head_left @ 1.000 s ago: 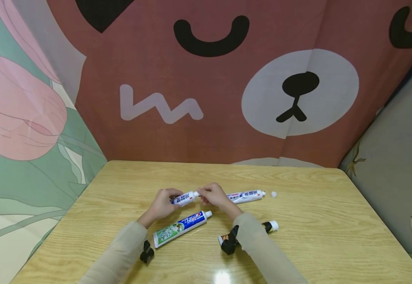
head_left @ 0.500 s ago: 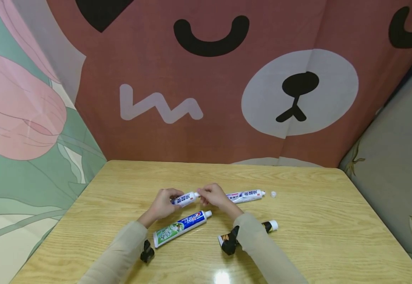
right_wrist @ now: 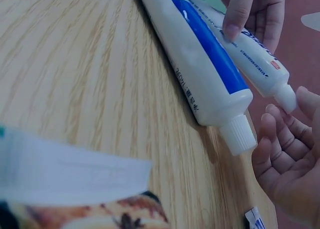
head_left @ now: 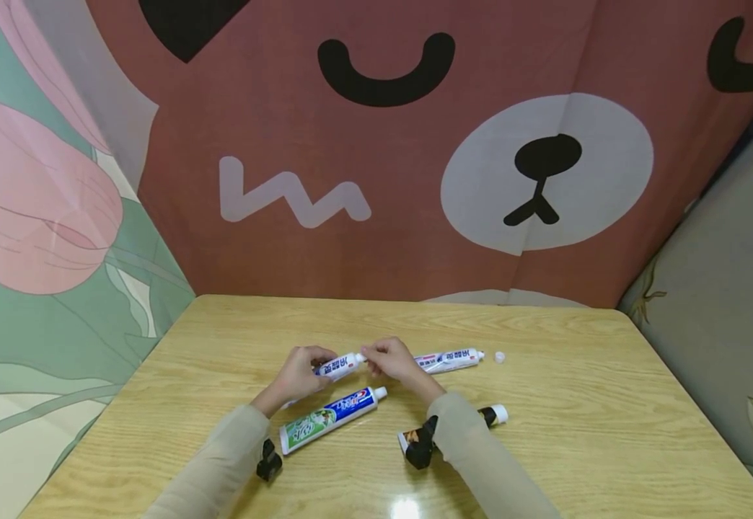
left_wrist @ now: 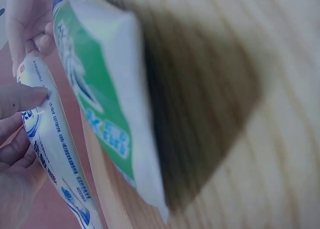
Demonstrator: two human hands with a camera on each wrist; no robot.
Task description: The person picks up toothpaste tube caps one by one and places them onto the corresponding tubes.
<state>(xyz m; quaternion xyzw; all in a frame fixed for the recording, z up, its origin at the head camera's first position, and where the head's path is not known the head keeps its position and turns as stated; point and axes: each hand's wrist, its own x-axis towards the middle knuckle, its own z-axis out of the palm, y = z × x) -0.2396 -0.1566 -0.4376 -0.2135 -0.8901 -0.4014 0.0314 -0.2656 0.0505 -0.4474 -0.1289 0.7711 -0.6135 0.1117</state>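
Observation:
My left hand point(head_left: 298, 373) grips a white and blue toothpaste tube point(head_left: 342, 366) between thumb and fingers, with the nozzle end toward the right. At that end my right hand point(head_left: 391, 359) pinches the small white cap point(right_wrist: 285, 98) between thumb and fingertips. The right wrist view shows the cap at the tube's neck; whether it is loose I cannot tell. Just in front of the hands lies a green and blue toothpaste tube point(head_left: 331, 419) with its white cap on. Behind the right hand, partly hidden, is another white and blue toothpaste tube point(head_left: 449, 359), its nozzle bare.
A small loose white cap point(head_left: 499, 357) lies right of the bare nozzle. Under the right forearm is a black tube with a white cap point(head_left: 500, 413), mostly covered by the sleeve and black wrist mount point(head_left: 420, 445). A printed cloth point(head_left: 376, 259) hangs behind the wooden table point(head_left: 610, 404).
The held tube has tilted slightly, and its tail end now shows below my left hand. Both hands stay in nearly the same place on the tube and cap.

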